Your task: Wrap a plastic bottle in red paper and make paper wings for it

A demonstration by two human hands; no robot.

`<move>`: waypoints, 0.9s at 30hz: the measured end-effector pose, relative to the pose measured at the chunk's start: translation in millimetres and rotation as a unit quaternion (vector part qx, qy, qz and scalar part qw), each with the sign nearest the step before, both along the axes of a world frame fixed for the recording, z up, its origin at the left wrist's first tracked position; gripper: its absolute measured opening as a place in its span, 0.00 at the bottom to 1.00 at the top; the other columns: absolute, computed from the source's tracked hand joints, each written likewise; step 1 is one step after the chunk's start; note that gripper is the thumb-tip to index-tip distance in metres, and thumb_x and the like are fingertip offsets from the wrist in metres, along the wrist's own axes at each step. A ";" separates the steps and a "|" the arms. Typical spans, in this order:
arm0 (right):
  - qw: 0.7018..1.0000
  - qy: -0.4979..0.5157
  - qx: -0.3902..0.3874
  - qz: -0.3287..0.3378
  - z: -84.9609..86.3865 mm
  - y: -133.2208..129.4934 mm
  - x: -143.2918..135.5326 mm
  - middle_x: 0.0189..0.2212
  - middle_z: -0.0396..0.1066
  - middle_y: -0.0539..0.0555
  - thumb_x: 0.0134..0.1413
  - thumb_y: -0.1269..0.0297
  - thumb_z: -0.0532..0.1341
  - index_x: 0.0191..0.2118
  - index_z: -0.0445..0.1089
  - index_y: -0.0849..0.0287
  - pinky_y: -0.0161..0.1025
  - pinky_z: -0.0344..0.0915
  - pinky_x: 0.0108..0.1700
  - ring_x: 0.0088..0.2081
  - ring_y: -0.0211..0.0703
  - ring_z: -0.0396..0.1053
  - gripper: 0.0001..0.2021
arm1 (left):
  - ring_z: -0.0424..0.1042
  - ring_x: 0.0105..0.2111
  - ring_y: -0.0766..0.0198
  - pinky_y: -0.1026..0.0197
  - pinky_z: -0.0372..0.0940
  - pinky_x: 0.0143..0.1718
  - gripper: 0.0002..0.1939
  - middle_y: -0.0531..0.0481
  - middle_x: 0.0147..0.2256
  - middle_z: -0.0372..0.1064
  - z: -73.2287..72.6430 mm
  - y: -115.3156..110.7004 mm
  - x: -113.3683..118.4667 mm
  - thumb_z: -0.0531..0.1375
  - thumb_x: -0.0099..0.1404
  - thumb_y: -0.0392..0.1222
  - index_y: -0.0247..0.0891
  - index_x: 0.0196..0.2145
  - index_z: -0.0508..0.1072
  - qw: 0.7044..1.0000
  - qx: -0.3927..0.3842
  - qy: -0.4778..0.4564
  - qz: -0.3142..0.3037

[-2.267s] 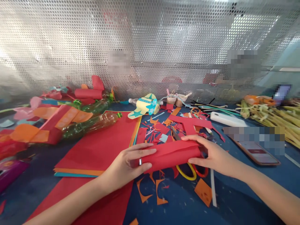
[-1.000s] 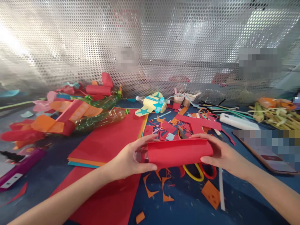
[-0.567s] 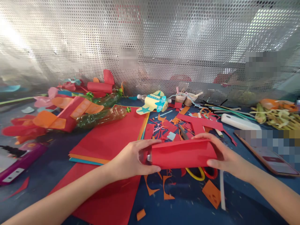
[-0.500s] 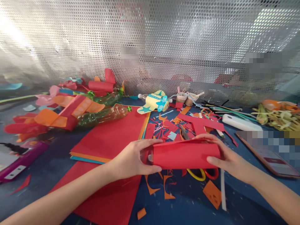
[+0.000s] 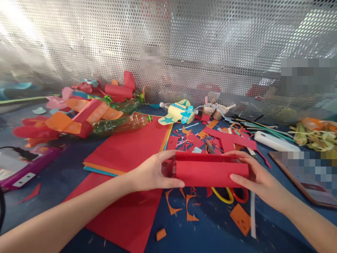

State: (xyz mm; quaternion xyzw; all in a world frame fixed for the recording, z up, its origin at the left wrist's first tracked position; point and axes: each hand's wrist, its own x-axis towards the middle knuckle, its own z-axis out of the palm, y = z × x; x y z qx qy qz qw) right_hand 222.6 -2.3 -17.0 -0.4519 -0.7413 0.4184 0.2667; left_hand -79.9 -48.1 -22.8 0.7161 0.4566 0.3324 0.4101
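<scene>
A sheet of red paper is curled around a clear plastic bottle, whose left end sticks out of the roll. My left hand is closed around that left end, thumb in front and fingers behind. At the right end my right hand grips the roll, with its thumb pressed on the front of the paper. Along the top, the paper's far edge stands up apart from the near edge. Beneath the roll lie scissors with a yellow and a red handle loop, partly hidden.
Stacked coloured paper lies left of centre, with another red sheet in front. Paper scraps cover the middle. Behind are a decorated bottle plane and a green bottle. A phone is at right; perforated metal stands behind.
The paper's top edge has opened, leaving a wider gap along the roll. Both hands keep their hold. The whole view has shifted slightly.
</scene>
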 end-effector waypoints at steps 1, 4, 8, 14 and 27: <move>1.000 0.010 -0.001 -0.005 0.0 -1.0 -1.0 0.54 0.62 0.55 0.53 0.50 0.61 0.52 0.60 0.47 0.43 0.73 0.44 0.54 0.55 0.65 0.21 | 0.72 0.47 0.51 0.53 0.69 0.45 0.31 0.44 0.49 0.71 -0.4 -0.4 0.7 0.66 0.53 0.49 0.40 0.53 0.65 1.000 -0.023 -0.012 0.010; 1.000 0.031 0.002 -0.005 -0.5 -4.2 -2.8 0.56 0.61 0.56 0.53 0.51 0.61 0.52 0.60 0.48 0.43 0.73 0.43 0.54 0.55 0.65 0.22 | 0.73 0.45 0.52 0.55 0.70 0.41 0.24 0.44 0.45 0.72 -0.5 -1.6 3.7 0.61 0.59 0.52 0.38 0.50 0.67 0.997 -0.059 -0.033 0.029; 0.999 0.029 0.034 0.002 -1.5 -7.7 -3.3 0.56 0.60 0.55 0.55 0.53 0.61 0.53 0.58 0.46 0.41 0.72 0.45 0.54 0.51 0.65 0.21 | 0.73 0.43 0.56 0.58 0.70 0.41 0.20 0.46 0.43 0.74 2.4 -1.9 7.5 0.60 0.61 0.49 0.38 0.48 0.68 0.995 -0.080 -0.062 0.021; 0.998 -0.011 0.052 0.013 -0.6 -9.8 -3.8 0.54 0.62 0.55 0.57 0.52 0.59 0.54 0.56 0.45 0.41 0.72 0.45 0.51 0.49 0.67 0.21 | 0.74 0.44 0.54 0.57 0.70 0.42 0.23 0.44 0.46 0.74 6.6 -1.9 8.9 0.62 0.59 0.44 0.36 0.52 0.68 0.984 -0.143 -0.103 0.025; 0.996 -0.039 0.082 0.020 -4.0 1.3 0.9 0.50 0.65 0.52 0.57 0.52 0.58 0.51 0.60 0.45 0.46 0.61 0.56 0.57 0.50 0.59 0.17 | 0.71 0.48 0.55 0.54 0.65 0.50 0.24 0.47 0.48 0.72 -1.7 0.5 4.0 0.66 0.56 0.48 0.43 0.50 0.71 0.999 0.039 0.011 0.024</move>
